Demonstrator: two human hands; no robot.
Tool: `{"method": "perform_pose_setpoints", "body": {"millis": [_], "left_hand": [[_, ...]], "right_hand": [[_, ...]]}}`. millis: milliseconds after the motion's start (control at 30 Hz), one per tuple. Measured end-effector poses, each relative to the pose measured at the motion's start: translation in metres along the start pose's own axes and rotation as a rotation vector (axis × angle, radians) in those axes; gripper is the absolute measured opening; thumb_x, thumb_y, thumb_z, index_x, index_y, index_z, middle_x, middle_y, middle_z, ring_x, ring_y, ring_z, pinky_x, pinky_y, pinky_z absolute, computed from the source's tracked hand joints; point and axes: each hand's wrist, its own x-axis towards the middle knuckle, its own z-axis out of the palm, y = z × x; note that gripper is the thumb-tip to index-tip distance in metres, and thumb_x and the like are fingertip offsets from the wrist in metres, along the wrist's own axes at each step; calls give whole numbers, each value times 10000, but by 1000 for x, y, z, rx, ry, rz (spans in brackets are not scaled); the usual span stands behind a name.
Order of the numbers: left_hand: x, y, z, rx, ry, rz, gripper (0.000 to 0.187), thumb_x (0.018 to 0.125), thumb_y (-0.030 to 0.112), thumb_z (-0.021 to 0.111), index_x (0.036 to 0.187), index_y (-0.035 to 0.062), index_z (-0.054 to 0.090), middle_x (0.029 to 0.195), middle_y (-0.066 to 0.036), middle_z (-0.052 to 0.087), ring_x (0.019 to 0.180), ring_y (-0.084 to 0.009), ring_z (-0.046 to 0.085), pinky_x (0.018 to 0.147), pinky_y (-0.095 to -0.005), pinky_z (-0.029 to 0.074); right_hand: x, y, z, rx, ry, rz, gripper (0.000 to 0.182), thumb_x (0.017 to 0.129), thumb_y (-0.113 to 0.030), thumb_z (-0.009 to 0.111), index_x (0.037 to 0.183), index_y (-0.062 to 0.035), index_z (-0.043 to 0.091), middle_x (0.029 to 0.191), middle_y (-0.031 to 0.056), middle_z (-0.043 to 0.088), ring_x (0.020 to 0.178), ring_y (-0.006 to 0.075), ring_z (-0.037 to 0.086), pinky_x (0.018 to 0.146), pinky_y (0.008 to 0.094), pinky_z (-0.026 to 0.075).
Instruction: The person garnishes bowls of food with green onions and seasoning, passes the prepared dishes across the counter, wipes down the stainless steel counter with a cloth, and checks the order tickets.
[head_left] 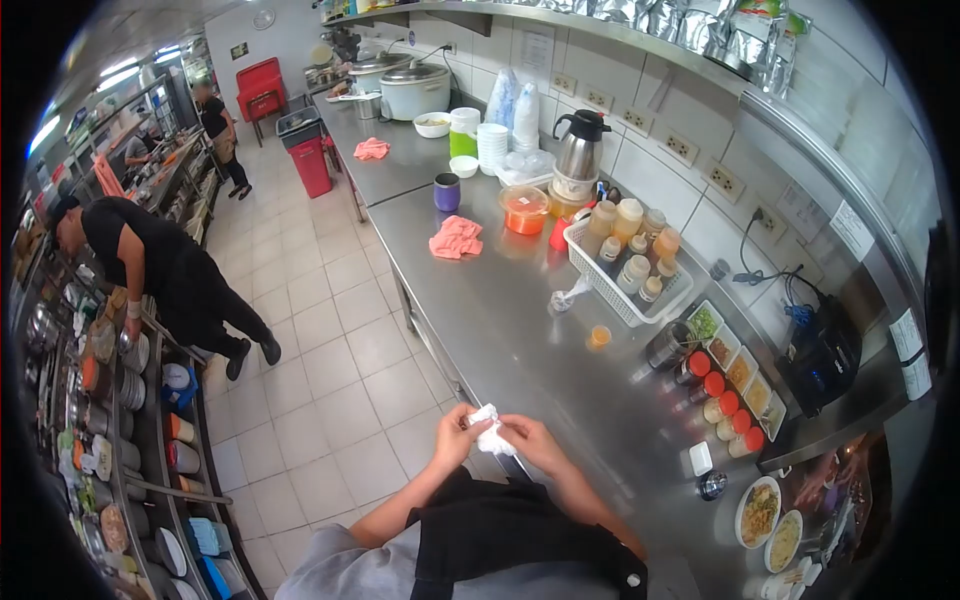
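Close to my body, at the counter's front edge, I hold a crumpled white piece [489,434], thin like plastic or tissue. My left hand [455,438] pinches its left side. On the other side, the fingers of my right hand [533,443] are closed on it too. Beyond my hands, on the steel counter [520,345], stands a small cup of orange sauce [599,338]. A small knotted clear bag [569,295] lies farther back, beside a white basket [632,316] of sauce bottles.
Red-lidded jars [713,384] and small trays of toppings [741,368] line the right side, with food bowls [758,512] nearer. Pink cloths [456,237], a purple cup [447,193] and a steel jug [581,150] stand farther along. At left a person [160,265] bends toward shelves.
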Motion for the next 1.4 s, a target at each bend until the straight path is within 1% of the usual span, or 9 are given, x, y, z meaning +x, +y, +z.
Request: {"method": "perform_pose_setpoints", "body": {"millis": [167, 333, 400, 500, 633, 867, 1067, 1200, 1400], "left_hand": [[11, -8, 38, -103, -65, 18, 352, 816, 78, 731, 1111, 28, 545, 834, -37, 652, 734, -67, 596, 639, -214, 482], [36, -29, 48, 214, -52, 12, 817, 785, 293, 766, 1404, 18, 311, 1251, -198, 457, 995, -217, 540, 828, -346, 486], [66, -54, 30, 477, 123, 126, 819, 801, 353, 730, 1408, 17, 295, 1276, -226, 430, 1118, -307, 480, 939, -424, 422], [128, -78, -2, 695, 565, 91, 802, 834, 331, 677, 1433, 25, 240, 1329, -236, 381, 1214, -392, 400, 1020, -469, 337], [194, -74, -1, 672, 842, -236, 797, 862, 369, 622, 1452, 45, 197, 1390, -239, 328, 1251, -403, 383, 1032, -488, 332], [203, -69, 29, 837, 920, -200, 681, 929, 333, 517, 1454, 43, 194, 1381, -228, 362, 1219, -379, 432, 993, -466, 393], [206, -75, 30, 949, 932, -172, 642, 940, 308, 491, 1443, 22, 213, 1326, -233, 419, 1134, -382, 502, 936, -456, 441], [207, -77, 29, 938, 924, -200, 638, 940, 304, 489, 1439, 15, 216, 1321, -229, 422, 1144, -374, 499, 931, -458, 446], [205, -67, 33, 932, 904, -237, 624, 945, 293, 474, 1438, 13, 215, 1333, -227, 412, 1161, -369, 490, 941, -455, 441]], "right_hand": [[-5, 11, -45, -170, 113, -83, 194, 885, -111, 646, 1010, 38, 653, 884, 44, 671, 813, 89, 602, 720, 235, 478], [-2, 44, -107, -280, 351, -66, 213, 853, -149, 654, 986, 16, 669, 822, 80, 695, 737, 164, 640, 697, 292, 493], [-14, 35, -114, -822, 494, -103, 255, 837, -160, 657, 1060, -38, 659, 914, 128, 669, 821, 284, 637, 751, 370, 499], [-20, 28, -105, -1044, 614, -269, 321, 809, -172, 681, 1120, -104, 637, 1032, 143, 597, 954, 362, 563, 841, 423, 465], [-11, 33, -91, -872, 427, -130, 354, 771, -182, 716, 1111, -143, 625, 1072, 137, 520, 1032, 344, 509, 900, 421, 427], [9, 71, -92, -868, 511, -102, 340, 750, -164, 730, 1071, -131, 624, 1051, 138, 493, 1020, 341, 499, 897, 418, 422], [-17, 49, -68, -1017, 633, -350, 319, 769, -123, 696, 1086, -122, 670, 984, 138, 561, 898, 300, 556, 857, 363, 445], [5, 69, -104, -706, 721, -269, 271, 782, -65, 653, 1048, -99, 687, 900, 128, 577, 869, 298, 564, 798, 367, 467], [59, 10, -213, -1075, 1114, -252, 321, 832, -52, 577, 1142, -108, 639, 1001, 134, 564, 943, 318, 543, 796, 401, 473]]}}
